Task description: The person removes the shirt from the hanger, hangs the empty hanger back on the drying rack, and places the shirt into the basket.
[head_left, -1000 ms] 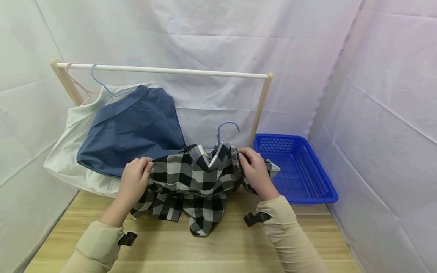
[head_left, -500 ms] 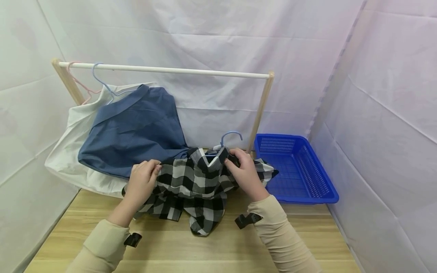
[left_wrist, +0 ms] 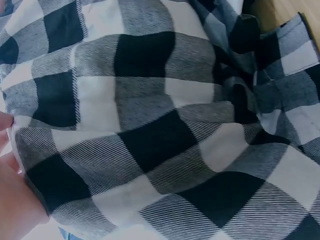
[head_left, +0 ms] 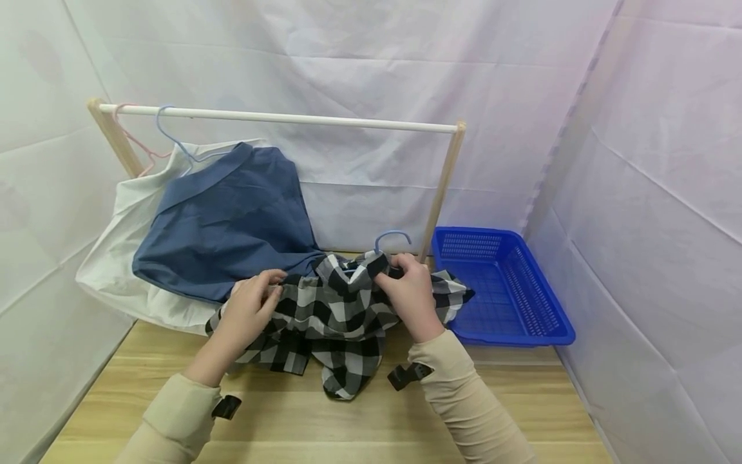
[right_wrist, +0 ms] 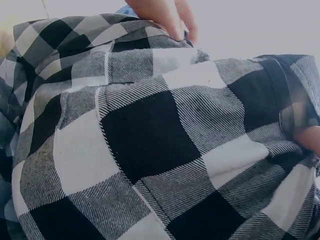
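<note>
While both hands (head_left: 249, 306) pinch checked shirt (head_left: 330, 316), no writing legible, blue hanger (head_left: 391, 240) inside.

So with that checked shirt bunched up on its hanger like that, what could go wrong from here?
The black-and-white checked shirt lies crumpled around the light blue plastic hanger, so it might slide off one shoulder when lifted. Both the left hand and the right hand grip cloth only, so the hook could perhaps snag the hanging dark blue garment beside it.

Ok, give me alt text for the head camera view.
Two hands, left hand and right hand, grip a black-and-white checked shirt on a blue hanger over a wooden table, beside a blue basket.
</note>
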